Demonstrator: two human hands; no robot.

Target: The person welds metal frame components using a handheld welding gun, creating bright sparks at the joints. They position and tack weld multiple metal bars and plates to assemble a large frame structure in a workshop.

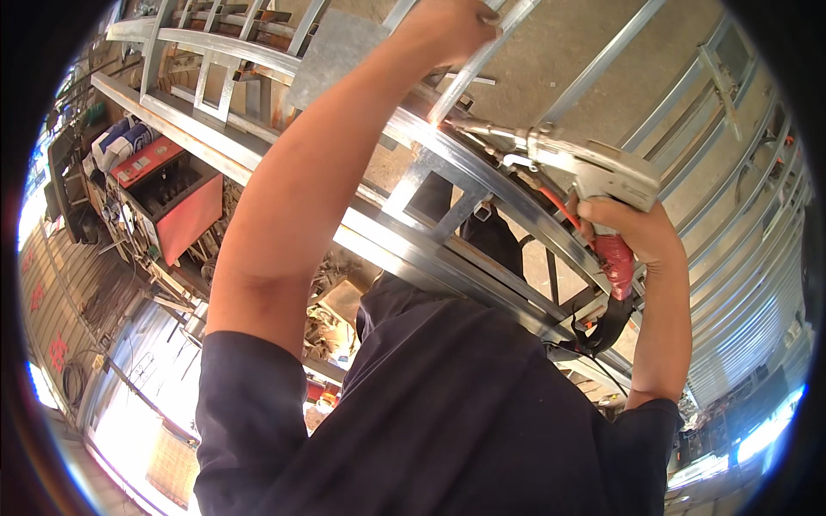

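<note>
My left hand (449, 26) is raised at the top middle and closed around a thin galvanised steel bar (471, 76) that slants down onto a steel frame (447, 168). My right hand (635, 234) grips the red handle of a grey pistol-shaped welding gun (595, 170). The gun's long nozzle points left, and its tip (452, 125) meets the frame right where the bar lands, just below my left hand. A red hose and black cable hang from the gun's handle. My dark sleeves and shirt fill the lower middle.
A red open-topped metal box (176, 202) stands at the left among clutter. Stacked steel ladder-like frames (740, 224) run along the right. More frames (215, 60) and a grey sheet (334, 52) lie at the top left on concrete floor.
</note>
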